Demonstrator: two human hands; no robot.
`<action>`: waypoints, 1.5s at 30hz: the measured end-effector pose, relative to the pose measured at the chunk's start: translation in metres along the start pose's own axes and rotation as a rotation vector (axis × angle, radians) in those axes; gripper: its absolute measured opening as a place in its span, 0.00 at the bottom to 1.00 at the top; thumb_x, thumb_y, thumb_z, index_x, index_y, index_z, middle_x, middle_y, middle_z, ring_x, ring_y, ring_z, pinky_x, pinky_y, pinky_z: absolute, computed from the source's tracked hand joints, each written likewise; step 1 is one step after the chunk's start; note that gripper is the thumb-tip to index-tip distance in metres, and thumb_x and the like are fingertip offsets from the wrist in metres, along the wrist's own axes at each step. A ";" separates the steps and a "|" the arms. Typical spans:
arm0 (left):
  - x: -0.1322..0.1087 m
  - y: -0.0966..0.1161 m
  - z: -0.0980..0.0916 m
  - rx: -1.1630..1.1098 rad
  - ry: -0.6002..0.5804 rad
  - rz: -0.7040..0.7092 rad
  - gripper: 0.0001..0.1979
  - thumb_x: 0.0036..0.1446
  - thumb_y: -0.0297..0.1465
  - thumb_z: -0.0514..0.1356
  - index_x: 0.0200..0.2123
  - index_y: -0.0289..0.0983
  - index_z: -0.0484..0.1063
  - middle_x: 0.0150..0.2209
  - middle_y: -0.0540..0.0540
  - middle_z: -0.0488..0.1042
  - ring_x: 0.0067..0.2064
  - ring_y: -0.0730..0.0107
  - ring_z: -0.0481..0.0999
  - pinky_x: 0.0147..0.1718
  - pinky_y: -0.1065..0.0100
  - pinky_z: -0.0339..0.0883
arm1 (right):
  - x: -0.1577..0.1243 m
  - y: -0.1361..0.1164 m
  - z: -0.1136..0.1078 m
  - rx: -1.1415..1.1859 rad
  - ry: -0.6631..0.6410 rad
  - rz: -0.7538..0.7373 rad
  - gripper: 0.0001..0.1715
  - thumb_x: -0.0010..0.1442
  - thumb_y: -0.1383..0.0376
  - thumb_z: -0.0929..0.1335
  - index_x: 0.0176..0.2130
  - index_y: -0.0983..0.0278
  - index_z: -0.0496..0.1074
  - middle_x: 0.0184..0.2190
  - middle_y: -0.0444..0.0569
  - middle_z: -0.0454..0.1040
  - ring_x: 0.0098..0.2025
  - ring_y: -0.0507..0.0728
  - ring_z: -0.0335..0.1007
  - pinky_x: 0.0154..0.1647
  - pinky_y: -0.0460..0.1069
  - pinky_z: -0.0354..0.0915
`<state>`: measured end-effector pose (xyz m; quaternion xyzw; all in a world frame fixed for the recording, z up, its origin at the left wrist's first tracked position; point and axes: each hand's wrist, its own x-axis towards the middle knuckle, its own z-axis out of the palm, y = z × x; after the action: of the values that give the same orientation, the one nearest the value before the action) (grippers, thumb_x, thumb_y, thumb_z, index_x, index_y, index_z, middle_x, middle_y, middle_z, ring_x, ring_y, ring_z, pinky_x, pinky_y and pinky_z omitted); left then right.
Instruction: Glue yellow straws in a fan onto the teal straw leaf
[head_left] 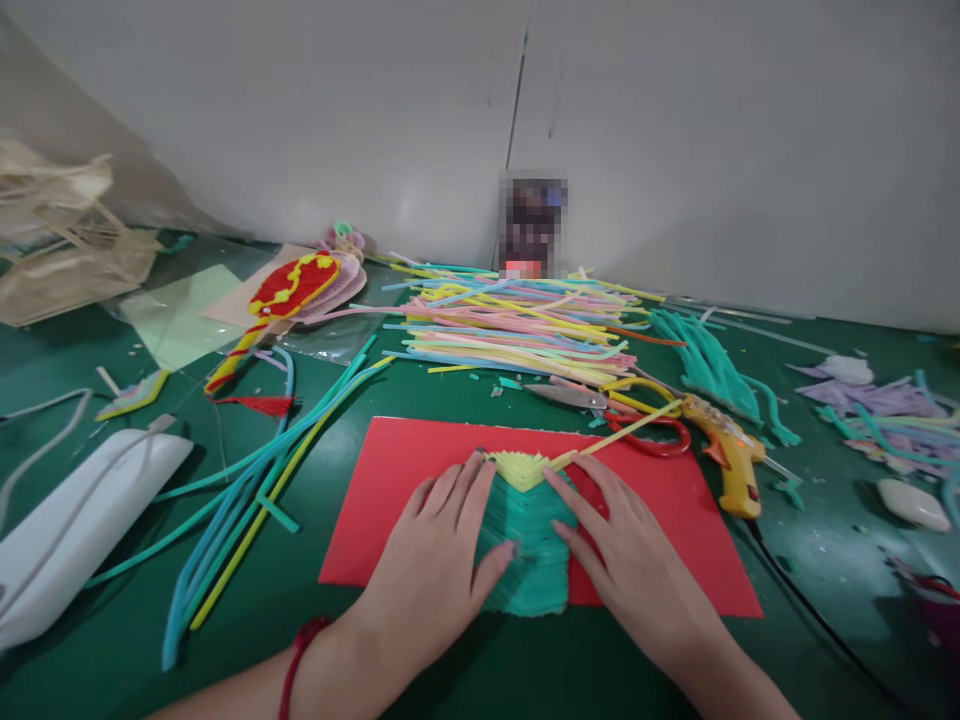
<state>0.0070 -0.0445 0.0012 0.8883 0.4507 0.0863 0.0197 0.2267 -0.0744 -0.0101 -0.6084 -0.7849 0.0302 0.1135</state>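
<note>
My left hand [442, 530] lies with fingers spread on the left side of a teal panel [529, 575] that looks made of pipe cleaners side by side. At its top sits a pale yellow V-shaped patch [521, 468]. From the patch's right corner a loose yellow pipe cleaner [630, 428] slants up to the right. My right hand [619, 545] has its fingers stretched out. Its fingertips touch the strip's lower end and the panel's right edge; whether they pinch the strip is hidden. A red sheet [682, 530] lies under the panel.
Scissors [660, 435] and a yellow glue gun [735, 460] with a black cord lie to the right. Behind is a pile of coloured pipe cleaners [517, 325]. A red fan-shaped craft [296, 285], loose pipe cleaners [247, 500] and a white power strip [90, 530] are leftward.
</note>
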 end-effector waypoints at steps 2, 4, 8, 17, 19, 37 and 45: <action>0.003 -0.002 0.001 -0.005 0.022 -0.058 0.27 0.66 0.41 0.43 0.60 0.30 0.58 0.59 0.37 0.66 0.57 0.55 0.68 0.51 0.57 0.64 | 0.000 0.000 0.000 0.009 -0.003 0.008 0.27 0.66 0.55 0.57 0.63 0.50 0.56 0.60 0.54 0.61 0.59 0.65 0.60 0.52 0.62 0.67; 0.005 -0.005 0.003 0.015 0.051 -0.088 0.26 0.66 0.39 0.43 0.60 0.29 0.59 0.59 0.36 0.66 0.56 0.54 0.68 0.50 0.55 0.64 | 0.000 -0.002 -0.001 0.012 0.021 0.023 0.28 0.66 0.54 0.57 0.64 0.51 0.55 0.60 0.55 0.59 0.61 0.65 0.58 0.52 0.63 0.66; 0.008 -0.010 0.006 0.056 0.079 -0.108 0.26 0.66 0.40 0.44 0.60 0.30 0.59 0.59 0.35 0.66 0.56 0.54 0.68 0.50 0.55 0.64 | 0.001 -0.007 -0.004 0.008 0.095 0.022 0.29 0.66 0.54 0.58 0.65 0.51 0.52 0.65 0.54 0.50 0.66 0.67 0.46 0.54 0.64 0.64; 0.007 -0.008 0.003 0.091 0.063 -0.062 0.23 0.66 0.38 0.46 0.61 0.37 0.59 0.59 0.36 0.65 0.55 0.53 0.67 0.50 0.55 0.64 | 0.004 -0.015 0.002 -0.001 0.001 -0.164 0.33 0.65 0.55 0.59 0.66 0.49 0.47 0.67 0.44 0.49 0.68 0.64 0.42 0.59 0.63 0.60; 0.007 -0.007 0.003 0.098 0.049 -0.065 0.23 0.65 0.38 0.46 0.60 0.37 0.60 0.59 0.36 0.65 0.55 0.53 0.68 0.50 0.55 0.63 | 0.004 -0.015 0.003 -0.018 -0.017 -0.200 0.34 0.66 0.55 0.59 0.67 0.51 0.44 0.66 0.42 0.51 0.68 0.63 0.42 0.60 0.63 0.59; 0.006 -0.008 0.003 0.071 0.019 -0.073 0.23 0.64 0.38 0.49 0.60 0.35 0.61 0.61 0.34 0.63 0.58 0.50 0.66 0.51 0.52 0.64 | 0.007 -0.020 0.002 -0.004 -0.055 -0.207 0.31 0.67 0.56 0.58 0.66 0.55 0.48 0.65 0.43 0.54 0.67 0.61 0.45 0.60 0.63 0.58; 0.006 -0.007 0.008 0.078 0.045 -0.085 0.24 0.65 0.39 0.47 0.60 0.34 0.61 0.63 0.35 0.59 0.61 0.51 0.61 0.55 0.51 0.60 | 0.007 -0.020 0.002 -0.031 -0.054 -0.213 0.30 0.66 0.55 0.58 0.65 0.56 0.50 0.65 0.43 0.54 0.67 0.61 0.47 0.60 0.63 0.58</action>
<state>0.0061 -0.0349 -0.0064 0.8664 0.4912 0.0877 -0.0216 0.2053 -0.0732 -0.0074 -0.5223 -0.8482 0.0223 0.0855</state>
